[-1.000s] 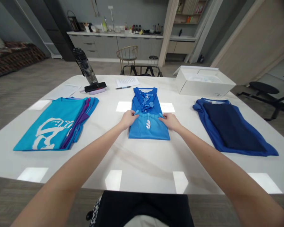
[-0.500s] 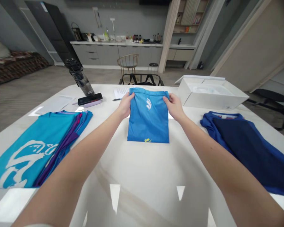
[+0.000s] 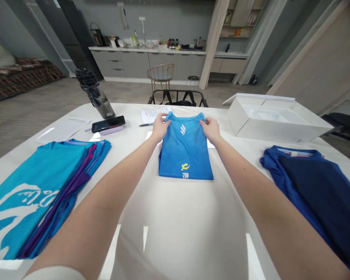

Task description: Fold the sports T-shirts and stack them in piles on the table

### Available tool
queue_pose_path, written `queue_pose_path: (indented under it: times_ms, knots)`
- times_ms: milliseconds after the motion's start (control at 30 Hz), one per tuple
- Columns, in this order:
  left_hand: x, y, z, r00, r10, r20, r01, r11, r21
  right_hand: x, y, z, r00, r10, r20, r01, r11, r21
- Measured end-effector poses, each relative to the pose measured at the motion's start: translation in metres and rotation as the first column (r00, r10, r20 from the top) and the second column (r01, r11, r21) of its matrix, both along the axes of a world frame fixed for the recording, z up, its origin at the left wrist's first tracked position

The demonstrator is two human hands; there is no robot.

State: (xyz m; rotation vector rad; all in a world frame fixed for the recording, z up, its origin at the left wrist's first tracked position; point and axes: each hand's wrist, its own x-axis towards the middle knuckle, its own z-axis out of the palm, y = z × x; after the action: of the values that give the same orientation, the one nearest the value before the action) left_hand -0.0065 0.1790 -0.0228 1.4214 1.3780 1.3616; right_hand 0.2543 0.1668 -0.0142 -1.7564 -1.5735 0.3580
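Note:
A blue T-shirt (image 3: 186, 146), folded to a small rectangle, lies on the white table (image 3: 175, 217) in front of me. It carries a white emblem near the collar and a yellow mark with white characters at its lower edge. My left hand (image 3: 161, 126) pinches the shirt's upper left corner by the neckline. Its upper right corner is between the thumb and fingers of my right hand (image 3: 211, 129). A stack of folded turquoise, purple and blue shirts (image 3: 43, 186) rests at the left. Folded dark blue shirts (image 3: 315, 190) lie at the right.
An open white box (image 3: 277, 120) stands at the back right. A phone (image 3: 108, 123), a clear dark-topped bottle (image 3: 97, 97), papers (image 3: 153, 115) and a pen (image 3: 146, 125) are toward the back left. A black-framed chair (image 3: 177, 97) stands beyond the table's far edge.
The shirt's top edge has come down, so it lies flatter. Its curved neckline and more of the yellow and white print now show. Both hands keep their hold, and my view has shifted slightly.

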Motion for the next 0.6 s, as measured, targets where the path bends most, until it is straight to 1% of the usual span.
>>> queue_pose_path:
  times_ms: [67,100,133,167,200,233,267,300,333,367,400,433,500,533,600]
  knots:
    - [-0.001,0.007,-0.002,0.992,0.095,-0.085,-0.097,0.995,-0.020,0.001,0.005,-0.002,0.999,-0.008,0.052,0.010,0.999,-0.034]
    - [0.000,0.007,-0.005,0.977,0.143,-0.160,-0.145,0.989,-0.001,0.000,0.005,-0.005,0.995,-0.014,0.099,0.021,0.997,-0.068]
    - [0.003,0.005,-0.008,0.954,0.173,-0.245,-0.166,0.985,0.050,-0.002,0.003,-0.008,0.987,-0.025,0.158,0.040,0.995,-0.090]
    - [0.006,0.002,-0.011,0.925,0.178,-0.334,-0.144,0.982,0.124,-0.005,0.000,-0.012,0.974,-0.037,0.222,0.057,0.995,-0.088]
    - [0.012,-0.002,-0.014,0.891,0.157,-0.427,-0.077,0.977,0.198,-0.009,-0.003,-0.015,0.958,-0.039,0.284,0.058,0.997,-0.057]
    - [0.018,-0.008,-0.016,0.845,0.114,-0.523,0.021,0.969,0.245,-0.015,-0.007,-0.018,0.941,-0.020,0.338,0.025,1.000,-0.012]
    - [0.026,-0.013,-0.017,0.786,0.058,-0.616,0.123,0.961,0.247,-0.023,-0.010,-0.020,0.923,0.028,0.383,-0.042,0.999,0.027]
    - [0.034,-0.018,-0.018,0.716,-0.009,-0.699,0.208,0.957,0.201,-0.031,-0.012,-0.022,0.904,0.102,0.416,-0.131,0.990,0.042]
    - [0.041,-0.022,-0.019,0.642,-0.075,-0.763,0.259,0.958,0.123,-0.039,-0.014,-0.023,0.879,0.194,0.435,-0.225,0.974,0.020]
    - [0.048,-0.025,-0.020,0.574,-0.133,-0.808,0.275,0.961,0.037,-0.046,-0.015,-0.025,0.851,0.281,0.444,-0.299,0.954,-0.030]
    - [0.053,-0.027,-0.022,0.517,-0.174,-0.838,0.263,0.964,-0.038,-0.053,-0.015,-0.027,0.826,0.345,0.446,-0.338,0.936,-0.098]
    - [0.056,-0.028,-0.024,0.474,-0.201,-0.857,0.235,0.967,-0.096,-0.059,-0.016,-0.029,0.809,0.381,0.448,-0.342,0.924,-0.168]
    - [0.058,-0.029,-0.028,0.430,-0.214,-0.877,0.166,0.974,-0.156,-0.065,-0.015,-0.033,0.800,0.387,0.459,-0.286,0.918,-0.276]
    - [0.057,-0.028,-0.030,0.426,-0.209,-0.880,0.134,0.977,-0.167,-0.065,-0.015,-0.035,0.803,0.372,0.466,-0.248,0.919,-0.307]
    - [0.051,-0.027,-0.033,0.443,-0.197,-0.874,0.074,0.980,-0.184,-0.063,-0.015,-0.037,0.823,0.326,0.466,-0.172,0.924,-0.342]
